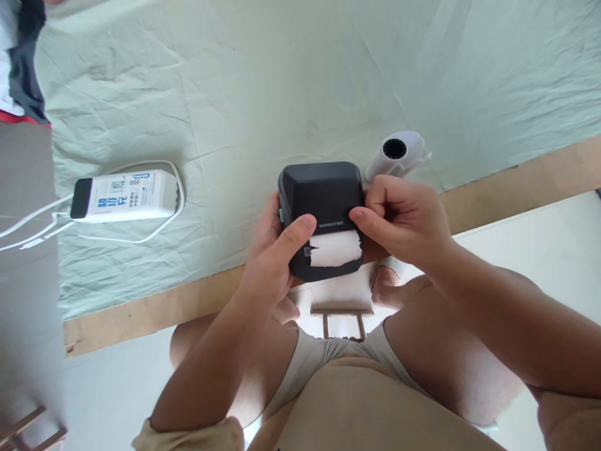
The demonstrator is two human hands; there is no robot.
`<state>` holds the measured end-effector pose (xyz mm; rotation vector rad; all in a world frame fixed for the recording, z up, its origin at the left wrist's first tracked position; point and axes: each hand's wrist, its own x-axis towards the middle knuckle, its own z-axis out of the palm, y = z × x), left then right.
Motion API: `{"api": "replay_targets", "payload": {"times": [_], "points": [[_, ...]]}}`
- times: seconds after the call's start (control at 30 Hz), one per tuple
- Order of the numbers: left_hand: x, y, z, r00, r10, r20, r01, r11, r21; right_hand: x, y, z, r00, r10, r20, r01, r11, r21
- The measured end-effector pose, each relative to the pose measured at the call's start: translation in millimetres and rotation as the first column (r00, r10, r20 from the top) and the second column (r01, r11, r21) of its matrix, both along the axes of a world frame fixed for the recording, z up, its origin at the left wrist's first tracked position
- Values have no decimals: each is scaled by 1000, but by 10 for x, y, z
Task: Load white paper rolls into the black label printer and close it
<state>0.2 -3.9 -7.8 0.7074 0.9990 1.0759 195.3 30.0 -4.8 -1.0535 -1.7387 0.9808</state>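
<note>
A dark label printer (323, 194) is held at the table's near edge, with a torn strip of white paper (335, 248) across its front part. My left hand (282, 244) grips its left side, thumb on top and the fingers going underneath out of sight. At the right side, my right hand (404, 216) is closed, its thumb tip against the printer's edge and its index finger curled. Just behind that hand lies a white cylindrical device (408, 147) with a round black end.
A pale green cloth (282, 94) covers the table, whose bare wooden edge (188, 304) runs along the front. On the left lies a white power strip or charger block (131, 195) with white cables. Dark and white fabric (25, 62) sits in the upper left corner.
</note>
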Motion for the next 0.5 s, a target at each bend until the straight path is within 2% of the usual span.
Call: {"api": "replay_targets", "payload": {"times": [0.17, 0.5], "points": [[-1, -6, 6, 1000, -14, 9, 14, 1000, -11, 3, -8, -14, 1000, 7, -2, -7, 998, 56], [-6, -2, -19, 999, -7, 48, 5, 1000, 25, -21, 10, 22, 999, 36, 24, -37, 999, 29]]}}
